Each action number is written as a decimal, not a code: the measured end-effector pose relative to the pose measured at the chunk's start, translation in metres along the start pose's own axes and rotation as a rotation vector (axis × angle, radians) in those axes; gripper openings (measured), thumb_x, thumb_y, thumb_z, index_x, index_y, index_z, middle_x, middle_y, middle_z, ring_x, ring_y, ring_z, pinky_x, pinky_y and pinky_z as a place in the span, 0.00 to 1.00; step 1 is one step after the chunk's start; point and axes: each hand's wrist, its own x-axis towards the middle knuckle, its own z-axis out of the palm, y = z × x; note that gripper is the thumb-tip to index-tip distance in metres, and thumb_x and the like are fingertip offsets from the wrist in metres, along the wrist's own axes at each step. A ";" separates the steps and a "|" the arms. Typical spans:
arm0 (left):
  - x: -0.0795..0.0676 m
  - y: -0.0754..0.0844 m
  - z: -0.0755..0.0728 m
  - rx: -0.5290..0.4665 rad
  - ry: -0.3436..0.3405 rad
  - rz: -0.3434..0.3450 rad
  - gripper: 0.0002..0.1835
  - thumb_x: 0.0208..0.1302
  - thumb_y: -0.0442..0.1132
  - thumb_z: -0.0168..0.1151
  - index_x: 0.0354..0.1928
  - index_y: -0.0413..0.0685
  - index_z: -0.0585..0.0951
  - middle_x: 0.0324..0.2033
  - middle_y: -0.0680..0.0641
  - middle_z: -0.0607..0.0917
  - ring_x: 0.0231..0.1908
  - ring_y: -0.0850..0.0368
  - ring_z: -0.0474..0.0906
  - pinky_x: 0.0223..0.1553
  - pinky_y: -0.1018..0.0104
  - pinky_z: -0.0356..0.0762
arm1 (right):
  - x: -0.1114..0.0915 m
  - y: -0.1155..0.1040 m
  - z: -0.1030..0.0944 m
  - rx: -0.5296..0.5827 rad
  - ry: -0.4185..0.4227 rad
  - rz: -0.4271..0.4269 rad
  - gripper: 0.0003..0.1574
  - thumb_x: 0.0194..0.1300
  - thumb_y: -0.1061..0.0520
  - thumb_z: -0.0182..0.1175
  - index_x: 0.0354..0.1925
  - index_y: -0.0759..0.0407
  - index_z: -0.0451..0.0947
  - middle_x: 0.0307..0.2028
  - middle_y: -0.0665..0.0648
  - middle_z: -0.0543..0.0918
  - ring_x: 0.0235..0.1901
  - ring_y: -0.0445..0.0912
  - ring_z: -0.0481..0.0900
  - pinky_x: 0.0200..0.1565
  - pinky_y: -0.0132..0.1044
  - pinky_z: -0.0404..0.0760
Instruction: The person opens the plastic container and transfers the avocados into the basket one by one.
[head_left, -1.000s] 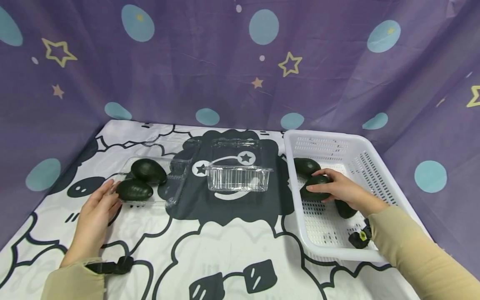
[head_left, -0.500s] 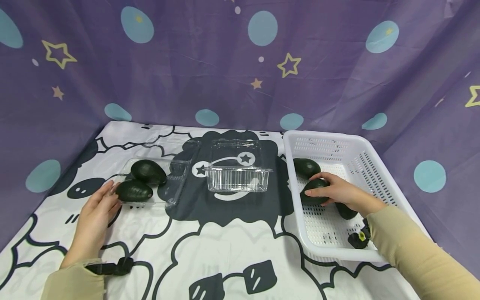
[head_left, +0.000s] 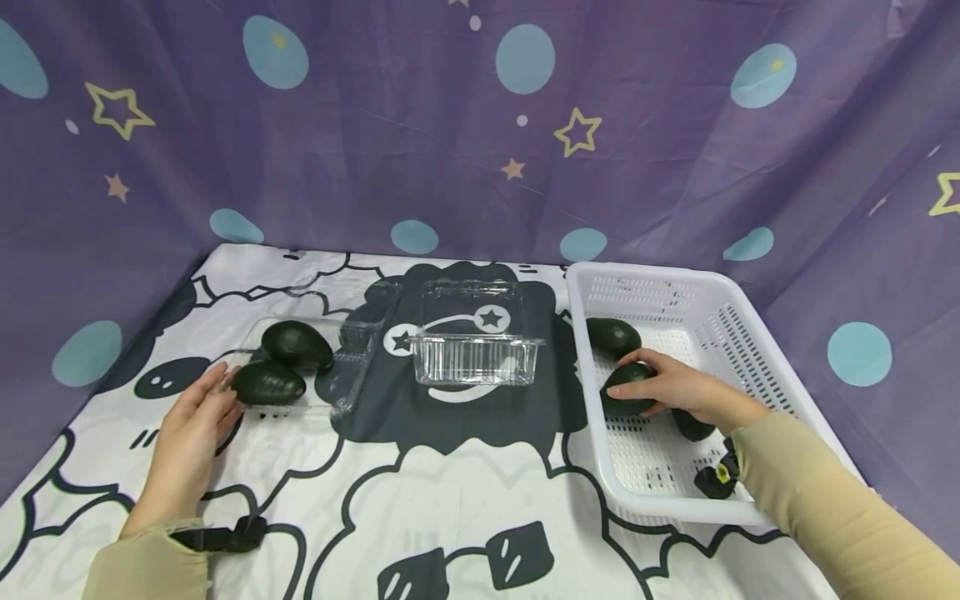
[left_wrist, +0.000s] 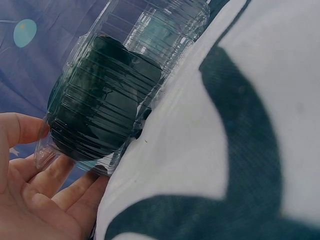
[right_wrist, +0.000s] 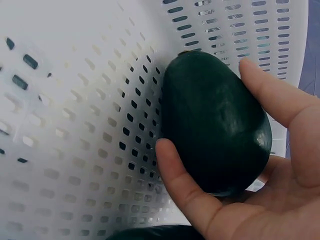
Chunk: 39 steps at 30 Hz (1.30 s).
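A clear plastic clamshell container [head_left: 352, 367] lies with its lid folded back at the left of the table, two dark green avocados [head_left: 296, 343] in its left part. My left hand [head_left: 197, 408] grips its left edge, the thumb [left_wrist: 25, 127] on the rim and the fingers lower down beside the wall. On the right, my right hand [head_left: 678, 385] holds an avocado [right_wrist: 212, 125] inside the white basket [head_left: 600, 442], thumb and fingers curved around its sides. Another avocado [head_left: 613, 337] lies just behind it, and one more [head_left: 693, 425] is partly hidden under the wrist.
A second clear container [head_left: 476, 360] stands with its lid raised at the middle of the table. The basket's perforated walls rise around the right hand. Behind the table hangs a purple curtain [head_left: 450, 167]. A cartoon-printed white cloth [head_left: 480, 483] covers the table.
My right hand has shifted slightly nearer and to the left inside the basket, and the avocado in it has moved along. The left hand and its container have stayed in place.
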 end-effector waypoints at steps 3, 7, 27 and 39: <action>0.000 -0.001 -0.001 -0.015 -0.003 0.010 0.32 0.77 0.45 0.44 0.78 0.55 0.52 0.77 0.50 0.55 0.76 0.58 0.53 0.67 0.80 0.65 | 0.001 0.002 0.000 0.003 -0.016 0.010 0.45 0.64 0.45 0.67 0.67 0.65 0.59 0.67 0.74 0.58 0.55 0.56 0.76 0.48 0.47 0.87; 0.001 -0.002 -0.001 -0.051 -0.008 0.017 0.32 0.77 0.45 0.45 0.78 0.55 0.52 0.77 0.50 0.55 0.75 0.59 0.54 0.64 0.82 0.66 | 0.002 0.004 0.000 -0.004 -0.011 0.018 0.46 0.63 0.44 0.68 0.68 0.63 0.59 0.71 0.75 0.51 0.57 0.57 0.75 0.48 0.47 0.87; 0.003 -0.002 -0.001 -0.080 -0.004 0.013 0.32 0.77 0.44 0.46 0.78 0.54 0.53 0.77 0.51 0.56 0.75 0.59 0.54 0.64 0.83 0.67 | -0.003 -0.003 -0.005 -0.125 0.029 -0.019 0.45 0.62 0.40 0.67 0.69 0.59 0.64 0.65 0.70 0.65 0.63 0.61 0.65 0.62 0.56 0.70; 0.001 -0.005 -0.002 -0.061 -0.009 -0.018 0.32 0.77 0.48 0.47 0.78 0.59 0.52 0.77 0.55 0.55 0.76 0.61 0.52 0.67 0.81 0.63 | -0.007 -0.009 -0.007 -0.116 0.067 -0.107 0.42 0.64 0.50 0.67 0.68 0.66 0.63 0.66 0.72 0.68 0.64 0.63 0.67 0.62 0.58 0.71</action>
